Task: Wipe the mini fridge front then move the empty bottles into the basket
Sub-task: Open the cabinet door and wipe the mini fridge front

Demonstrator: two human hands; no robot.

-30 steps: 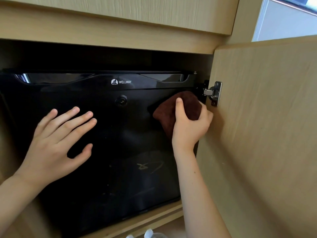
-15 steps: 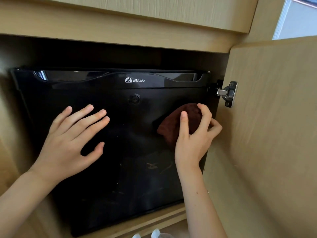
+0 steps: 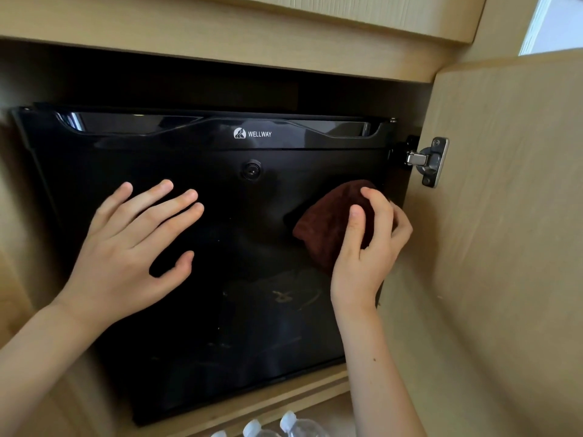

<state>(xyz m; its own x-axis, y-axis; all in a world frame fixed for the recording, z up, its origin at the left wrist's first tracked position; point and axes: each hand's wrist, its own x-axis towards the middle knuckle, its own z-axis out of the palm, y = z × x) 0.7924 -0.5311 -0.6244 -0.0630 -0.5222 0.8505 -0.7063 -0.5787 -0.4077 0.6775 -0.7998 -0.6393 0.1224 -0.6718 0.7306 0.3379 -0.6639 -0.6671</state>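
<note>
The black glossy mini fridge (image 3: 239,310) sits inside a wooden cabinet, its door shut, with a small lock below the brand mark. My right hand (image 3: 366,247) grips a dark brown cloth (image 3: 328,225) and presses it against the fridge front near the right edge. Flat on the fridge door at the left lies my left hand (image 3: 135,244), fingers spread, holding nothing. The white caps of three clear bottles (image 3: 287,425) show at the bottom edge below the cabinet shelf. No basket is in view.
The open wooden cabinet door (image 3: 504,247) stands close on the right, hung on a metal hinge (image 3: 430,160). A wooden shelf edge (image 3: 252,402) runs below the fridge. A dark gap lies above the fridge.
My right hand with the cloth has slid down the right side of the fridge front from near the hinge. The left hand stays flat on the door. My view has shifted left.
</note>
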